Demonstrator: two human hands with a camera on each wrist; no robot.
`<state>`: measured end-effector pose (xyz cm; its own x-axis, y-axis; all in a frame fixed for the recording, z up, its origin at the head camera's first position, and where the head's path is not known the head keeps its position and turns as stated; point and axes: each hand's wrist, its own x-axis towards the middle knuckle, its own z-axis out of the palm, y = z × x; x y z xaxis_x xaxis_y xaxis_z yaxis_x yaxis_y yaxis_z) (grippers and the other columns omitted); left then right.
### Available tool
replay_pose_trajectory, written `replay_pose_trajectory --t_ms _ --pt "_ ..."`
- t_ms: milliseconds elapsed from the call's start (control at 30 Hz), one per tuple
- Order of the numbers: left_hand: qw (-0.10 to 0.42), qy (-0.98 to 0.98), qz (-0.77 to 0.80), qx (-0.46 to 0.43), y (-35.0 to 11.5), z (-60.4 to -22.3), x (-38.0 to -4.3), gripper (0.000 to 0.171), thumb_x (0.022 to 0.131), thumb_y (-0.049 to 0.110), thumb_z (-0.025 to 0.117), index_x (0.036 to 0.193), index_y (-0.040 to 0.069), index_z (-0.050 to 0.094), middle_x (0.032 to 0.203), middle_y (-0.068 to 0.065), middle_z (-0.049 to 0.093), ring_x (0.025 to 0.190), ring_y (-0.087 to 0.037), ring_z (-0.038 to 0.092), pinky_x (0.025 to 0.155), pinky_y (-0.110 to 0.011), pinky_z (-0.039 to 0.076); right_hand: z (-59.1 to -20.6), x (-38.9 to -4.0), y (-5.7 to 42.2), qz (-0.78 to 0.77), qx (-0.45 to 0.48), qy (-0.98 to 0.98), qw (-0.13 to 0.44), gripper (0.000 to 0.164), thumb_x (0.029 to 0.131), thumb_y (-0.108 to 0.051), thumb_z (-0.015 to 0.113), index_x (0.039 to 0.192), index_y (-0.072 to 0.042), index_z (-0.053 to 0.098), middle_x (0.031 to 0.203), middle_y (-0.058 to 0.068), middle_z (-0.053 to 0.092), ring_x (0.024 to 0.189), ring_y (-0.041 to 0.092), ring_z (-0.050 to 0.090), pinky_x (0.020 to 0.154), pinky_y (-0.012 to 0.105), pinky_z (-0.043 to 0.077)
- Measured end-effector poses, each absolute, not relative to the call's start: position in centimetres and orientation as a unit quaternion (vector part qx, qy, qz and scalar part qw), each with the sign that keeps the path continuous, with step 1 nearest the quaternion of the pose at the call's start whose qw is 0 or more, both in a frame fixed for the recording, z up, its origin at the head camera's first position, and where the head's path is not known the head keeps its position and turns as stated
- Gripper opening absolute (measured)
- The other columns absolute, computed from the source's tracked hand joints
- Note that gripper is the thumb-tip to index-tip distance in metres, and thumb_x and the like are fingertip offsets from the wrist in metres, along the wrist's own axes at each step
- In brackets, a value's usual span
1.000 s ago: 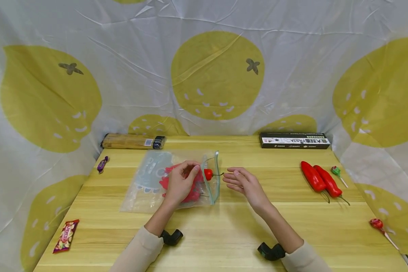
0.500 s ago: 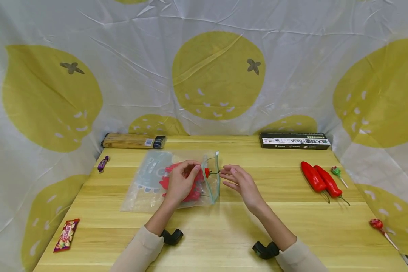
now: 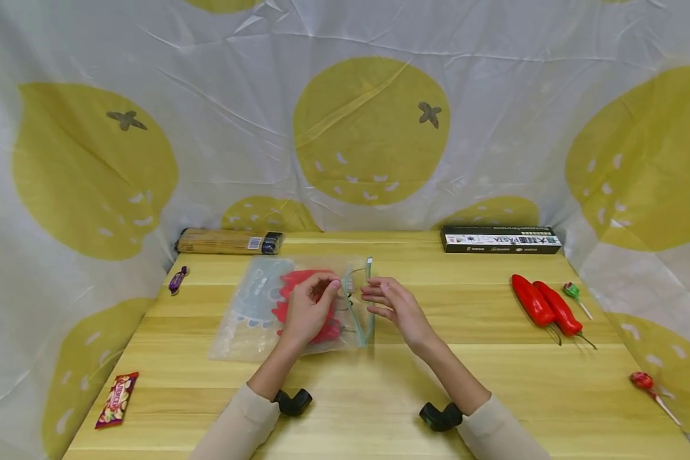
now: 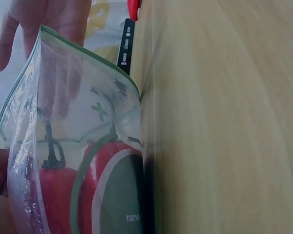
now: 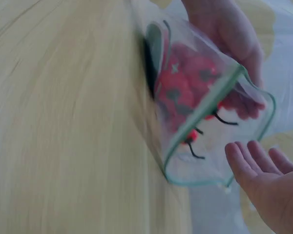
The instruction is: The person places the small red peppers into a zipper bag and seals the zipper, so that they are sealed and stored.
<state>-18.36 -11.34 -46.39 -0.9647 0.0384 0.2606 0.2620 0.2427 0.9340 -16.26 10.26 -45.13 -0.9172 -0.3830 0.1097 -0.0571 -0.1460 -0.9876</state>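
Observation:
A clear zip bag (image 3: 236, 345) with a green-edged mouth lies on its side at mid-table, its mouth spread toward the right. Inside are several red chili peppers (image 5: 176, 87) with dark stems pointing at the opening. My left hand (image 3: 308, 310) pinches the upper side of the bag near the mouth, thumb against fingers. At the mouth is my right hand (image 3: 401, 314), its fingers extended and slightly bent, with fingertips overlapping the green edge; the right wrist view shows nothing in its palm. Two more red chili peppers (image 3: 531, 300) lie on the table at the right.
A bundle of noodles (image 3: 227, 241) and a black pasta box (image 3: 500, 239) stand along the back. A purple-wrapped candy (image 3: 177, 280) and a red snack packet (image 3: 117, 400) lie left. Right are a green lollipop (image 3: 572, 291) and a red lollipop (image 3: 642, 381). A lemon-print curtain (image 3: 494, 140) hangs behind.
The red chili pepper at the mouth has slid left into the bag, its stem going in last. My right hand has followed it leftward to the opening. My left hand keeps its pinch.

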Motion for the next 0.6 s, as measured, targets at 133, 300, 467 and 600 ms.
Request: replay_pose_trajectory --t_ms 133,300,467,600 --pt "0.083 -0.788 -0.605 -0.083 -11.2 -45.8 -18.0 0.025 0.093 0.026 0.066 0.106 0.005 0.069 0.099 -0.013 0.070 0.094 -0.017 0.064 0.086 -0.020 0.053 -44.7 -15.9 13.2 -0.726 -0.158 0.665 0.074 0.049 0.105 -0.037 0.041 0.137 0.000 0.043 0.131 0.022 0.055 0.124 0.045 0.051 0.101 0.050 0.048" --pt "0.074 -0.789 -0.604 -0.089 -10.9 -44.0 -17.2 0.021 0.094 0.020 0.065 0.105 0.002 0.068 0.098 -0.016 0.070 0.095 -0.017 0.065 0.088 -0.022 0.053 -44.4 -15.2 18.3 -0.679 -0.124 0.724 0.015 0.041 0.101 -0.028 0.052 0.133 -0.002 0.049 0.121 0.012 0.062 0.108 0.024 0.065 0.091 0.036 0.055" --pt "0.073 -0.787 -0.607 -0.087 -10.8 -43.5 -16.9 0.017 0.094 0.019 0.065 0.103 0.006 0.069 0.096 -0.009 0.070 0.097 -0.015 0.065 0.089 -0.023 0.053 -44.7 -14.6 23.6 -0.598 -0.074 0.797 -0.035 0.042 0.098 -0.027 0.059 0.133 -0.005 0.052 0.122 0.011 0.062 0.102 0.007 0.065 0.085 0.023 0.056" --pt "0.069 -0.784 -0.612 -0.082 -10.8 -43.6 -16.9 0.018 0.093 0.019 0.066 0.104 0.004 0.069 0.097 -0.013 0.070 0.097 -0.018 0.065 0.090 -0.022 0.053 -45.1 -14.0 27.4 -0.500 -0.025 0.863 -0.062 0.046 0.095 -0.038 0.062 0.132 -0.011 0.054 0.127 0.012 0.060 0.103 -0.005 0.058 0.083 0.009 0.050"
